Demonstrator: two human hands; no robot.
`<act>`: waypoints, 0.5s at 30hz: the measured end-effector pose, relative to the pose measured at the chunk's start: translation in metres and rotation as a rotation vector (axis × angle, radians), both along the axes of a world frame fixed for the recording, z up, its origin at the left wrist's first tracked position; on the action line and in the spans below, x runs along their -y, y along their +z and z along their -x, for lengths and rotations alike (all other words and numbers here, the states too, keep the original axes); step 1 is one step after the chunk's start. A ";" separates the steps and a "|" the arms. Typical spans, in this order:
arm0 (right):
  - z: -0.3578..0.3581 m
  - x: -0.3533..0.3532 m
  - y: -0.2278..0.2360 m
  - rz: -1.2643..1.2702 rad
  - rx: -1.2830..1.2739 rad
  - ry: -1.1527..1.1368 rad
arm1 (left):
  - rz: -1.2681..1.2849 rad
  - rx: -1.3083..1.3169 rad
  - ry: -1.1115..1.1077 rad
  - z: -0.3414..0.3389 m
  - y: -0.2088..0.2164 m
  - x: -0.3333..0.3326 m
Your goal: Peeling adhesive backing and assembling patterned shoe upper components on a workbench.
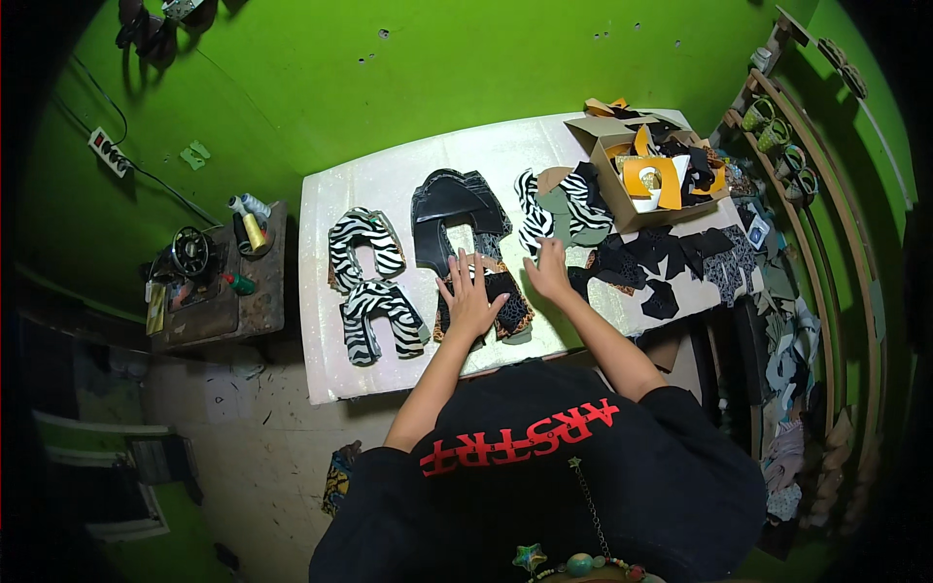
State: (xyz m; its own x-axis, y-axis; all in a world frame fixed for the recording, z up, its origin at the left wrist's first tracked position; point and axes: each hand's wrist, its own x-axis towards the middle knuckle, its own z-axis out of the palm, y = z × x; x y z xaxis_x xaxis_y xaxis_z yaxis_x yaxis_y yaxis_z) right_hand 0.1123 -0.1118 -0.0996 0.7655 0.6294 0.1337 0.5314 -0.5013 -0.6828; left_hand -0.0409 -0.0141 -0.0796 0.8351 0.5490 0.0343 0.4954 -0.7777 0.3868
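Observation:
My left hand (470,299) lies flat with fingers spread on a stack of black and leopard-print U-shaped cut pieces (515,316). Just to its right, my right hand (550,270) is closed above the pale table; whether anything is between its fingers cannot be made out. Beyond the left hand sits a pile of black, leather-like U-shaped pieces (439,201). Zebra-print pieces (589,209) with olive and tan ones lie beyond the right hand. Two zebra-print stacks, a far one (342,236) and a near one (362,330), rest at the left.
An open cardboard box (633,212) stuffed with orange, white and black scraps stands at the back right. Black cut pieces (656,255) are scattered before it. A sewing machine table (219,321) with thread cones (254,231) is at the left, and a wooden rack (814,209) at the right.

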 end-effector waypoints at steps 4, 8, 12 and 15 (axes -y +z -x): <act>-0.014 -0.012 0.002 0.161 -0.003 -0.147 | -0.047 -0.041 0.015 -0.002 -0.003 0.000; -0.020 -0.019 -0.003 0.232 0.012 -0.168 | -0.040 -0.089 0.018 -0.004 -0.001 0.000; -0.024 -0.022 -0.024 0.123 0.019 -0.210 | -0.037 -0.121 0.019 -0.005 0.005 0.001; -0.025 -0.019 -0.031 -0.052 0.025 -0.163 | -0.010 -0.159 0.003 -0.004 0.008 -0.002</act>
State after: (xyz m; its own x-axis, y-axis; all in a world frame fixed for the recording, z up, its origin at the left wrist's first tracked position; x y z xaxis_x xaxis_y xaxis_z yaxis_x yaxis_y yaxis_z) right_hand 0.1378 -0.0933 -0.1310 0.8529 0.4888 0.1833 0.4632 -0.5466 -0.6976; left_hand -0.0368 -0.0117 -0.0716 0.8287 0.5520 -0.0925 0.5522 -0.7796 0.2954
